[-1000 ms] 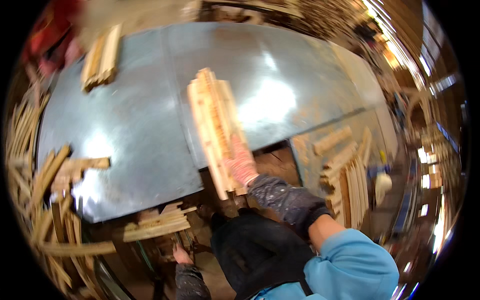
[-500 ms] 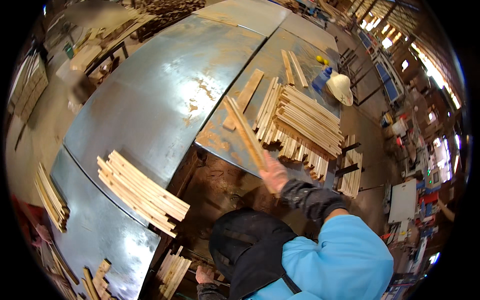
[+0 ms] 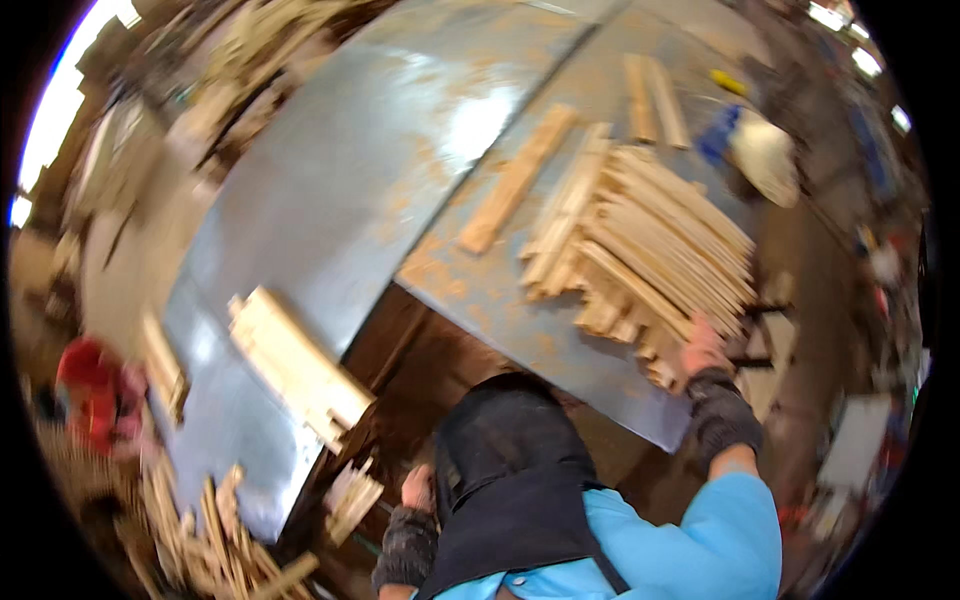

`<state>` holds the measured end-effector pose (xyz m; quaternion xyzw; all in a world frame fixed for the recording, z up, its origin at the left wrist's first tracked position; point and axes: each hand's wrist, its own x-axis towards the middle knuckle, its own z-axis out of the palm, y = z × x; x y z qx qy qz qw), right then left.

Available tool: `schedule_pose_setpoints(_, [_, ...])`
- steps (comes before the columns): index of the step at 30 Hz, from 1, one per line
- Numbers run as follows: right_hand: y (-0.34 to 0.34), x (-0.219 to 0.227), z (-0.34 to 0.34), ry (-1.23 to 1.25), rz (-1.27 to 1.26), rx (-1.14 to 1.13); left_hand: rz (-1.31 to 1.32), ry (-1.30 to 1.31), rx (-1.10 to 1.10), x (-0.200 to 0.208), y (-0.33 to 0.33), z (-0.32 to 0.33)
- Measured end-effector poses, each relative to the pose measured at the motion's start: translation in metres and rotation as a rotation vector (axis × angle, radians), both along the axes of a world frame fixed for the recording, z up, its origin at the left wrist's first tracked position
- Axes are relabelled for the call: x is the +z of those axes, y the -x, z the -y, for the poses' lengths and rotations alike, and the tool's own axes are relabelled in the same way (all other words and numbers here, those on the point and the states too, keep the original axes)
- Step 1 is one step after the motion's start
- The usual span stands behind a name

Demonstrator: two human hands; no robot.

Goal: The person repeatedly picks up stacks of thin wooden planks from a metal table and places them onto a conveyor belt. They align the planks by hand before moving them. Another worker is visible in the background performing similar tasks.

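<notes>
My right hand (image 3: 705,345) reaches to the near right corner of a layered stack of wooden strips (image 3: 655,215). Its fingers close around the near end of one wooden strip (image 3: 632,283) lying along the stack's front side. Low in the picture, beside my black apron (image 3: 500,500), my left hand (image 3: 418,488) looks curled like a fist. Whatever it may hold is hidden. Just left of that hand sits a small bundle of wooden strips (image 3: 352,503). The picture is smeared by motion.
A wider board (image 3: 518,180) lies on the metal table (image 3: 300,210), left of the stack. Two loose strips (image 3: 655,100), a blue bottle (image 3: 718,135) and a pale hat (image 3: 765,155) are behind it. More strips (image 3: 295,365) rest at left, near a person in red (image 3: 95,395).
My right hand has moved right with the strip, which now lies on the stack instead of slanting over the table. The view has shifted, and the person in red shows more at left.
</notes>
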<state>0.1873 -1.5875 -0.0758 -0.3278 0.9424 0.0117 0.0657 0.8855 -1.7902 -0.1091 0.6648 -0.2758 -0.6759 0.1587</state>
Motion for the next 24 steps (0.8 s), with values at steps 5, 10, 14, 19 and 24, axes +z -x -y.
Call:
schedule_pose_setpoints(5, [0.007, 0.040, 0.049, -0.217, 0.133, -0.245, 0.157, 0.159, -0.087, 0.030, 0.002, 0.001])
schedule_pose_setpoints(10, [0.003, 0.031, 0.064, -0.431, 0.108, -0.206, 0.089, 0.054, 0.372, 0.056, -0.006, 0.015])
schedule_pose_setpoints(14, [0.028, -0.001, 0.055, -0.448, 0.020, -0.294, 0.149, 0.160, 0.454, 0.066, -0.021, 0.033])
schedule_pose_setpoints(19, [-0.024, -0.015, 0.124, -0.205, -0.144, -0.195, 0.322, 0.526, 0.498, 0.057, -0.075, 0.102])
schedule_pose_setpoints(24, [-0.237, 0.003, 0.303, 0.374, 0.583, 0.306, 0.666, 0.462, 0.157, 0.044, -0.139, 0.208])
